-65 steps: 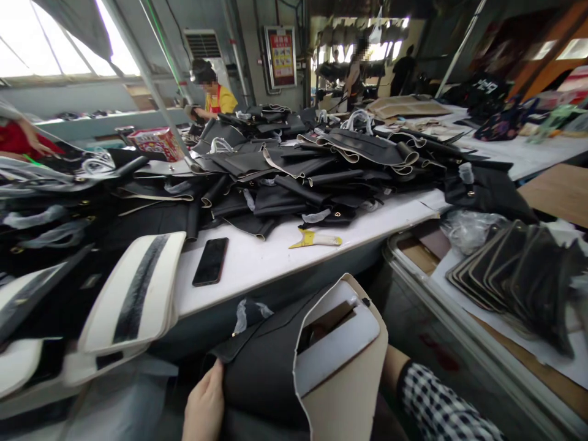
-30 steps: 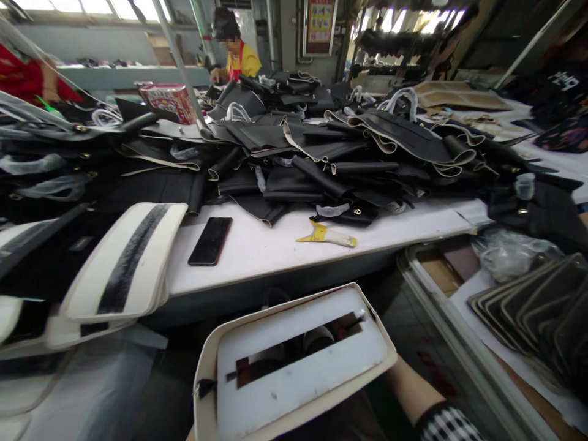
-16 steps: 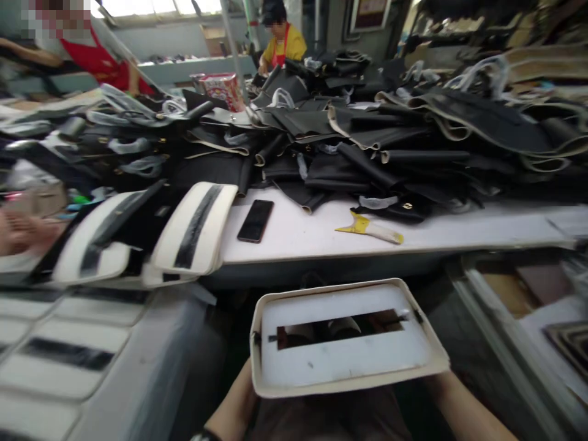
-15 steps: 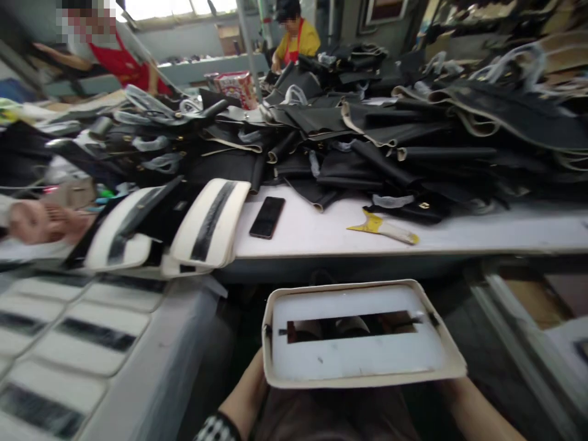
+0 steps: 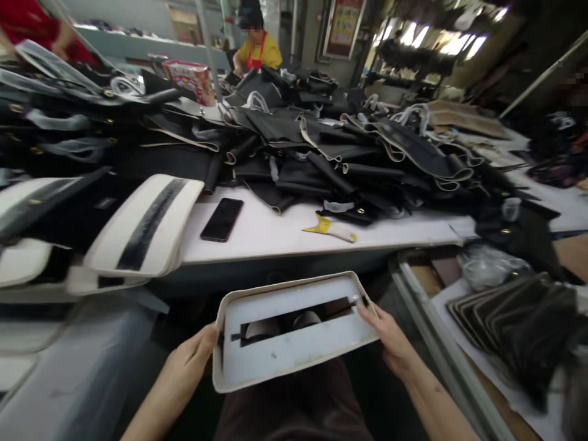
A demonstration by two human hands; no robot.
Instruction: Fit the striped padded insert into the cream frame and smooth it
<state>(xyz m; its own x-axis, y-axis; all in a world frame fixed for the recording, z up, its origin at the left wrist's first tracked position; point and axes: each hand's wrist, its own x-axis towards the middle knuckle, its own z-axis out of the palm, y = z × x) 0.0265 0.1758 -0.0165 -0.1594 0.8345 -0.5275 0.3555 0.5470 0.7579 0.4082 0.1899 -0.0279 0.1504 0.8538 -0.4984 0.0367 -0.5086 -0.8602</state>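
Above my lap I see a shallow rectangular frame point(image 5: 298, 358) with a cream rim, holding a white plate with a long slot cut through it. It tilts, its right end higher in view. My left hand point(image 5: 195, 349) grips its left end, thumb at the rim. At the other end, my right hand point(image 5: 388, 334) is closed round the rim, with the thumb over the edge. Some fingers are hidden behind the frame. Through the slot, parts of whatever lies below are visible.
On the white table point(image 5: 257, 236) lie a phone point(image 5: 222, 219) and a yellow-ended tool point(image 5: 329, 229). Behind them is a heap of black leather-like pieces point(image 5: 294, 177). White panels with dark strips point(image 5: 147, 226) are stacked at left. Dark panels point(image 5: 509, 324) stand at right. Another person point(image 5: 257, 52) is farther back.
The view has swung right, so the table things appear farther left. The frame has tilted, its right end now higher. My right thumb has come into view over the rim.
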